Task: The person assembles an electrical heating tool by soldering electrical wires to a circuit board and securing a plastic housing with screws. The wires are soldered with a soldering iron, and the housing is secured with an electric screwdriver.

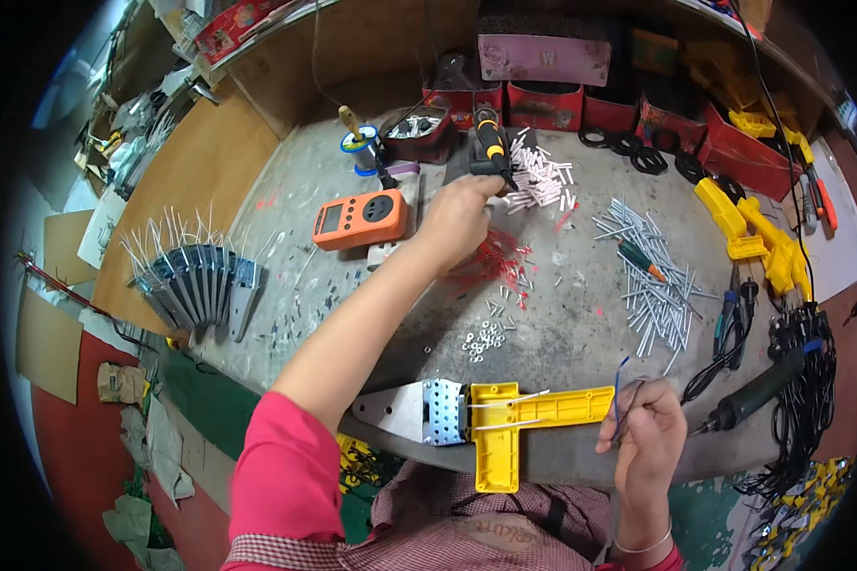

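My left hand (pixel 457 224) reaches to the left edge of a pile of short white tubes (pixel 540 181), below a black and yellow screwdriver-like tool (pixel 490 138). Its fingers are drawn together, and their tips are partly hidden. Near the table's front edge, my right hand (pixel 646 430) is closed on a thin blue wire (pixel 619 385) that sticks up past the fingers. To its left lies a yellow plastic housing half (pixel 497 447), shaped like a T. A grey metal blade with a perforated plate (pixel 443 412) joins its left end, and white wires run along the housing.
An orange socket meter (pixel 360 217) stands left of my left hand. Metal blades with wires (pixel 195 281) fan out at far left. Grey rods (pixel 647 276) and a green-handled screwdriver (pixel 641 259) lie at right, with small nuts (pixel 484 340) mid-table. Red bins (pixel 543 105) line the back.
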A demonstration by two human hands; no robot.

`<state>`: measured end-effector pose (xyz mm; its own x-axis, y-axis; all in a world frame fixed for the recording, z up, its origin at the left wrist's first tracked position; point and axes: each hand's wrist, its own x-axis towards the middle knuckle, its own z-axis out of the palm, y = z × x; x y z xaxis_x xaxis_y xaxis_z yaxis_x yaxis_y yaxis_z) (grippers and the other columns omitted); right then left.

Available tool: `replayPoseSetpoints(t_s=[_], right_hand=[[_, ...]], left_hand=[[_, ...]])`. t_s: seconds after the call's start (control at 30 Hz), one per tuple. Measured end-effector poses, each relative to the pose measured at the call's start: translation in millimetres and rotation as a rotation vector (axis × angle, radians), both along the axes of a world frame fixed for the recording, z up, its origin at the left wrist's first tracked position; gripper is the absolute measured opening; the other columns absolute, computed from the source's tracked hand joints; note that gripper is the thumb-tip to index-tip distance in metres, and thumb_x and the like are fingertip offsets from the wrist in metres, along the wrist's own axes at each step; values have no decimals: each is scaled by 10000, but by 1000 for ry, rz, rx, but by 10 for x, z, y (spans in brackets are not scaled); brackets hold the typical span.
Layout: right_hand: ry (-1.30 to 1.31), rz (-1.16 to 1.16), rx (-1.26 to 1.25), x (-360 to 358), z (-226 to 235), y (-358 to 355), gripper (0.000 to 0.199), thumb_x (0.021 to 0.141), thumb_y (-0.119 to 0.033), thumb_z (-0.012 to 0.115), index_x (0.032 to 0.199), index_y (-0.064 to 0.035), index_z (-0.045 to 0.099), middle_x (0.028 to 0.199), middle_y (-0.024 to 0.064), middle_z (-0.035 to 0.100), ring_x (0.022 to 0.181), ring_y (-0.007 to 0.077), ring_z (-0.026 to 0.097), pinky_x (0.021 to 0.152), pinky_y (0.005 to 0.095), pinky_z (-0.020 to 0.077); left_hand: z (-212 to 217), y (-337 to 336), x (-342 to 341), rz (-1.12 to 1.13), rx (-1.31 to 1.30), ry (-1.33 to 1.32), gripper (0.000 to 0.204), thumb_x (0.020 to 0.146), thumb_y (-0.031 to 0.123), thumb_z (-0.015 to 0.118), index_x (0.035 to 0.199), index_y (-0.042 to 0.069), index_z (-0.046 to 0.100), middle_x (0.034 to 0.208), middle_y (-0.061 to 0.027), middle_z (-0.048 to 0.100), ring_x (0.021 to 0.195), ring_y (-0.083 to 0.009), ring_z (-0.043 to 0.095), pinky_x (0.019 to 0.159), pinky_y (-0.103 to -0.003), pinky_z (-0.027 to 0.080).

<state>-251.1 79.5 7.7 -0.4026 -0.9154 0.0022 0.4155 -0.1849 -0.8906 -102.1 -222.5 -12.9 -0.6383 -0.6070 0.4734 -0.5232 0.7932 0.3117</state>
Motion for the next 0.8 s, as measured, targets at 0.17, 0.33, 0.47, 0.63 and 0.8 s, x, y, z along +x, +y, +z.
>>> replayPoseSetpoints(t_s=[0.17,0.33,0.47,0.63,0.8], right_hand=[[118,-18,171,45,81,101,84,882,-15,589,904,16,514,637,21,543,523,48,483,465,196,374],[292,41,228,62,166,-57,102,871,-37,641,864,30,564,633,-20,533,548,12,435,486,191,336],[456,-43,185,85,91,-186,94,868,-72,664,855,15,631,570,-59,443,530,6,363,473,204,281],[602,-46,155,138,84,-228,93,851,-106,688,849,-14,677,528,-67,363,497,13,310,448,225,238],[694,-67,208,200,149,-161,73,794,-71,716,800,-21,662,499,-44,357,459,24,322,427,237,240]], left_hand=[[-139,-297,-242,42,63,-77,344,707,-51,538,1028,33,626,967,-208,637,960,-392,596,793,-470,471],[13,83,-71,108,100,-165,307,725,-32,539,1025,20,584,884,-229,631,843,-385,628,737,-457,485],[419,998,85,33,746,146,264,765,-40,590,1019,7,539,890,-79,628,866,-149,638,759,-304,507],[561,1651,220,-133,1108,652,323,787,-49,660,1063,4,502,962,-55,616,896,-129,617,825,-284,506],[536,1768,229,-133,1299,812,392,759,-29,703,1089,33,499,955,-51,615,906,-131,607,842,-282,493]])
